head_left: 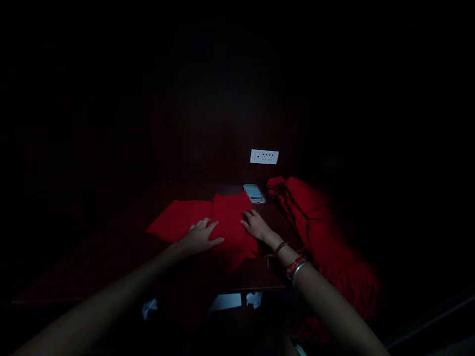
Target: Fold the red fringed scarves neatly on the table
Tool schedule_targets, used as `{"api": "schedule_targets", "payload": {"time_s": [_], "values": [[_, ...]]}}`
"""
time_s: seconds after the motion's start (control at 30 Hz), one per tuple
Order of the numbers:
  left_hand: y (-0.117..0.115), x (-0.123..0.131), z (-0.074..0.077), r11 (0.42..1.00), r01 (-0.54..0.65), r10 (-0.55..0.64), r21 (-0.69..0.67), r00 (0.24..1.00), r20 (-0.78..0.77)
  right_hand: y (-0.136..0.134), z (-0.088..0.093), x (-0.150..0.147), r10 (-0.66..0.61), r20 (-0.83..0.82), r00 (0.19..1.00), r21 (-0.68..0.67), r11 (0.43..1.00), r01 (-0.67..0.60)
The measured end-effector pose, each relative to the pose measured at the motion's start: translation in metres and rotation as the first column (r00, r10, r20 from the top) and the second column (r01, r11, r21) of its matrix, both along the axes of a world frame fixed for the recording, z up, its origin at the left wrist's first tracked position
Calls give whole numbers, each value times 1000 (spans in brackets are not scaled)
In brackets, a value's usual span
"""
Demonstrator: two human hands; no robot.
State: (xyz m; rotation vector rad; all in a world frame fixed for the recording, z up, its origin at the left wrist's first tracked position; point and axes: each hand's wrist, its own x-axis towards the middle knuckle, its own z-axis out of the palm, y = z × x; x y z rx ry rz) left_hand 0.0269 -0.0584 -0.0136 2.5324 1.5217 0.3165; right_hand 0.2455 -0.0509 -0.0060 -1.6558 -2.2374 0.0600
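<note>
A red cloth point(232, 212) lies on the dark table, partly folded, with one layer reaching out to the left. On its middle rests my left hand point(200, 237), fingers spread and a ring on one of them. My right hand point(257, 226) touches the cloth's right edge with its fingers slightly bent and apart. Bracelets and a bangle circle the right wrist. Shadow hides the near end of the cloth.
A larger heap of red fabric point(319, 217) hangs over the table's right side. Behind the cloth lies a pale flat object point(254, 193), blurred out. A white socket plate point(264, 156) is on the back wall. White papers point(225, 301) show below the table edge point(260, 289).
</note>
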Motion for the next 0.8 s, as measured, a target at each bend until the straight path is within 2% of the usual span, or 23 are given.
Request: {"api": "schedule_targets", "payload": {"time_s": [0.1,0.2,0.3,0.37,0.5,0.57,0.67,0.8], "values": [[8,10,12,998,24,-28,60,997,71,16,2,14,24,0,1000,54,998,-24],[39,14,22,983,23,-54,184,985,165,29,7,23,90,34,995,-7,996,-89],[71,12,19,983,85,-119,163,969,215,36,9,25,100,40,994,2,995,-101],[83,10,15,982,128,-162,140,952,261,39,7,26,101,-2,995,45,994,-101],[82,4,10,960,201,-259,194,901,349,38,4,27,173,-158,972,161,976,-148],[78,2,10,950,240,-297,198,892,340,36,4,28,243,-175,954,183,960,-211],[76,2,11,950,262,-304,171,901,310,36,4,26,273,-115,955,111,959,-261],[76,7,12,961,215,-266,173,891,369,36,0,22,227,-83,970,55,973,-223]]}}
